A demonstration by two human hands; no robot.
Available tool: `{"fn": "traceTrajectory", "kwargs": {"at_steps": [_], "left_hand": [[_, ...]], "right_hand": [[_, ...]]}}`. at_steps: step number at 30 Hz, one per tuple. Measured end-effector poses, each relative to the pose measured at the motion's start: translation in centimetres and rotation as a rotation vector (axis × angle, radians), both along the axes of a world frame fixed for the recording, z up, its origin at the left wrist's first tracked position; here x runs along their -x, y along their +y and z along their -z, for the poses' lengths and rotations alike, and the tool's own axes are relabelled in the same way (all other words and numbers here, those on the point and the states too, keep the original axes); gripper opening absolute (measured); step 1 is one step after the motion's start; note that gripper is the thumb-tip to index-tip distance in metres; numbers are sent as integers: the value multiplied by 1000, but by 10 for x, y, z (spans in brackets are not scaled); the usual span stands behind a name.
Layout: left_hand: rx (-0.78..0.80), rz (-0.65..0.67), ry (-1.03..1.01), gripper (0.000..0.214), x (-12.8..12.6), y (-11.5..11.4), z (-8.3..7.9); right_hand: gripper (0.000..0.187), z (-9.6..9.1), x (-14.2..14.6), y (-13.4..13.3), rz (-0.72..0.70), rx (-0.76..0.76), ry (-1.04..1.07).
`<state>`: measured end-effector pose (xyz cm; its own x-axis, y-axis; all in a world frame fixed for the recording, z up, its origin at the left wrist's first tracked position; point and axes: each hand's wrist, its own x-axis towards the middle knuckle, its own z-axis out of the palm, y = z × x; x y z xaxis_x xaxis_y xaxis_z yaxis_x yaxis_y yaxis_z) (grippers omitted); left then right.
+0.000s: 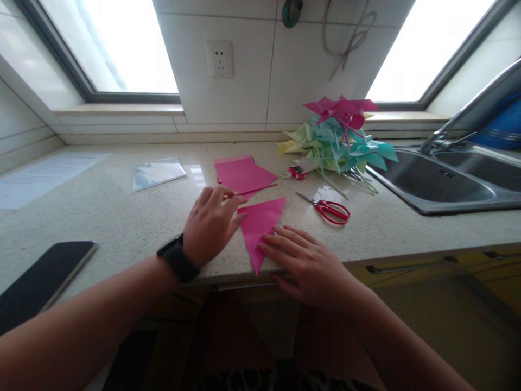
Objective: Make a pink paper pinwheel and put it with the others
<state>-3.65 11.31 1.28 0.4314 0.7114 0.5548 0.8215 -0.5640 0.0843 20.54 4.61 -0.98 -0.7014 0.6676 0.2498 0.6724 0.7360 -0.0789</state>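
A pink sheet of paper (262, 220), folded into a triangle, lies at the counter's front edge with one point toward me. My left hand (212, 222), wearing a black watch, has its fingers bent and its thumb and index finger at the paper's upper left corner. Flat on the right side of the triangle, my right hand (307, 260) rests with fingers stretched out. Just beyond are a stack of pink paper sheets (244, 174) and a thin pink stick (260, 188) lying across it. Red-handled scissors (328, 209) lie to the right, blades partly apart.
Pink, blue and yellow-green paper pinwheels (342, 136) are heaped at the back right beside a small red box (298, 171). A steel sink (431, 209) adjoins them. Leftward are a clear plastic packet (158, 174), a printed sheet (49, 174) and a black phone (44, 277).
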Motion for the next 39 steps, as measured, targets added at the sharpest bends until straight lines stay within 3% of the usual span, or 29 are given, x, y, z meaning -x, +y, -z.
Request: {"fn": "traceTrajectory", "kwargs": {"at_steps": [4, 7, 10, 15, 20, 30, 39], "left_hand": [[63, 213, 165, 25, -20, -38, -9], [220, 217, 287, 31, -32, -61, -7], [201, 169, 364, 54, -35, -73, 0], [232, 78, 472, 65, -32, -74, 10], [264, 32, 556, 71, -34, -72, 17], [202, -51, 671, 65, -43, -75, 25], [179, -71, 669, 60, -42, -79, 29]], "right_hand": [[56, 0, 4, -4, 45, 5, 14], [52, 4, 10, -8, 105, -28, 23], [58, 12, 17, -13, 132, -82, 1], [60, 21, 26, -18, 173, -122, -16], [65, 19, 24, -21, 201, -86, -22], [60, 15, -14, -34, 421, -102, -6], [59, 19, -35, -39, 425, -151, -4]]}}
